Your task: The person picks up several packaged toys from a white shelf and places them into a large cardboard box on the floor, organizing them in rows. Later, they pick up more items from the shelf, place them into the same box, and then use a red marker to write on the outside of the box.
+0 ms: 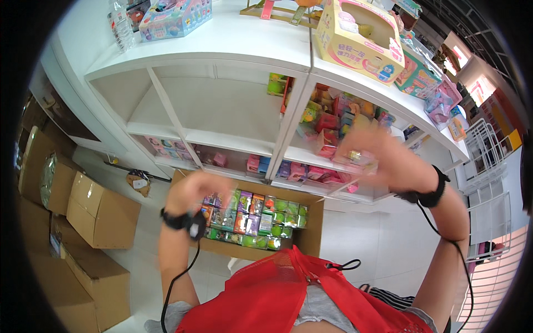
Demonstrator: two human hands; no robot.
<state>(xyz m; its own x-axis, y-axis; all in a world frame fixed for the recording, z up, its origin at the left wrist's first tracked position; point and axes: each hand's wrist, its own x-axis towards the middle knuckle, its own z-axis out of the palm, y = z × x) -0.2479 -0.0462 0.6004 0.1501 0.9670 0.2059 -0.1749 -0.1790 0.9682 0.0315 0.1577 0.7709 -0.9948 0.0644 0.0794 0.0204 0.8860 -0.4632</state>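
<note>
My left hand [204, 189], blurred by motion, hovers over the left side of an open cardboard box [310, 245]. Its fingers look apart, with nothing visible between them. Inside the box stand rows of small packaged toys [252, 214], many with green items behind clear plastic. On the right, my right hand [368, 143] reaches to the front of a white shelf unit [310, 83]. Just below its fingers is a clear plastic package [358, 160]; blur hides whether I grip it. Red packages [327, 137] and other colourful toys lie in that compartment beside the hand.
On the shelf top stand a yellow display box [360, 62], a blue patterned box [175, 25] and a clear plastic bottle [120, 29]. Closed cardboard cartons [102, 212] are on the floor at left. White wire racks [489, 216] stand at right. Pink packages [297, 171] fill the lower shelf.
</note>
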